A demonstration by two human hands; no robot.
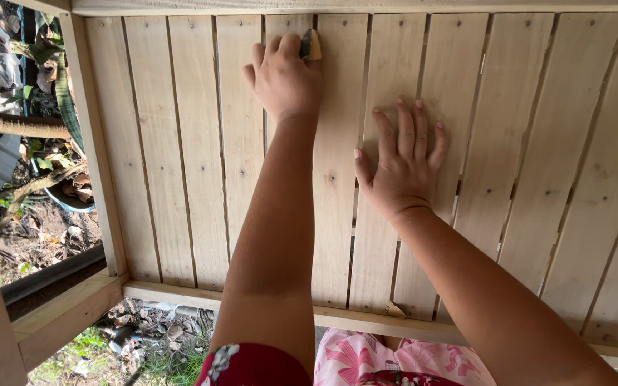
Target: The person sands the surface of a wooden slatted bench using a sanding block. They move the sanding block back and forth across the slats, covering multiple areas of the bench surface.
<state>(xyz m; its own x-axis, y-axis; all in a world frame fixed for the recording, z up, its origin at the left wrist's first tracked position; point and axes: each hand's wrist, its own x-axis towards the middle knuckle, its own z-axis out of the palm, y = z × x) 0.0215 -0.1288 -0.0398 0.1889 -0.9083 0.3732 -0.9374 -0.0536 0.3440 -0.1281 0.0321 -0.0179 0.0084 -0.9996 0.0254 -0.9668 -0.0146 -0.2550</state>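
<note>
A slatted panel [180, 157] of pale wooden boards fills the view, held in a wooden frame. My left hand [284, 75] is stretched to the far end of a middle board, fingers closed on a small folded piece of sandpaper [312, 45] pressed against the wood. My right hand [402, 168] lies flat, palm down and fingers spread, on the boards to the right and nearer to me. It holds nothing.
A frame rail [173, 294] runs along the near edge and a post [94, 143] along the left side. Beyond the left edge lie soil, dry leaves, plants and a blue basin [66, 199]. Pink flowered cloth [366, 361] shows at the bottom.
</note>
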